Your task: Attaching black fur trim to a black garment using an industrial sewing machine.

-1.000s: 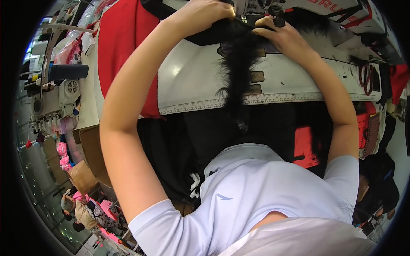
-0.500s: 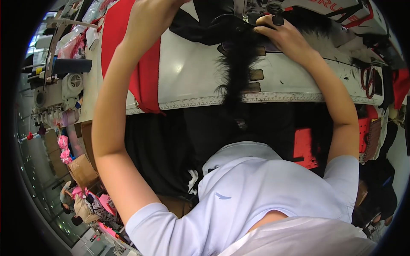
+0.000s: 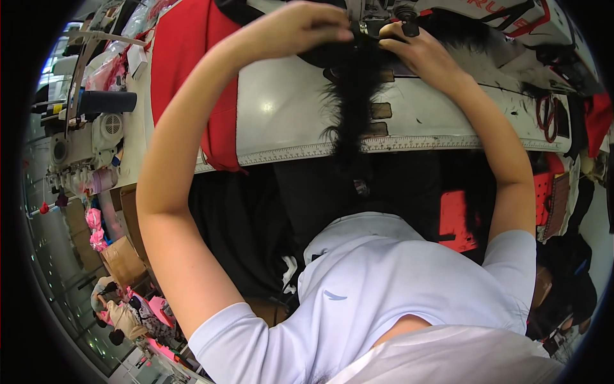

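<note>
At the far edge of the view stands a sewing machine (image 3: 511,22), white with red and dark markings. A long-haired black fur strip (image 3: 352,102) hangs from beneath its needle area across the table and over the front edge. Black fabric (image 3: 320,56) is gathered left of the needle. My left hand (image 3: 304,29) is closed with bent fingers, its tips pinching the black fabric just left of the needle. Close on the other side, my right hand (image 3: 419,54) has its fingers pressed together on the fur strip's upper end. The fur hides the seam.
Red fabric (image 3: 220,128) drapes over the white table (image 3: 281,109) at left. A measuring tape (image 3: 422,144) runs along the front edge. Red-handled scissors (image 3: 547,118) lie at right. Another machine (image 3: 109,131) stands at far left, and people work in the lower-left background.
My left hand has come down and right, from the far edge to beside the needle. The black fabric at left has shifted away. My right hand has barely moved.
</note>
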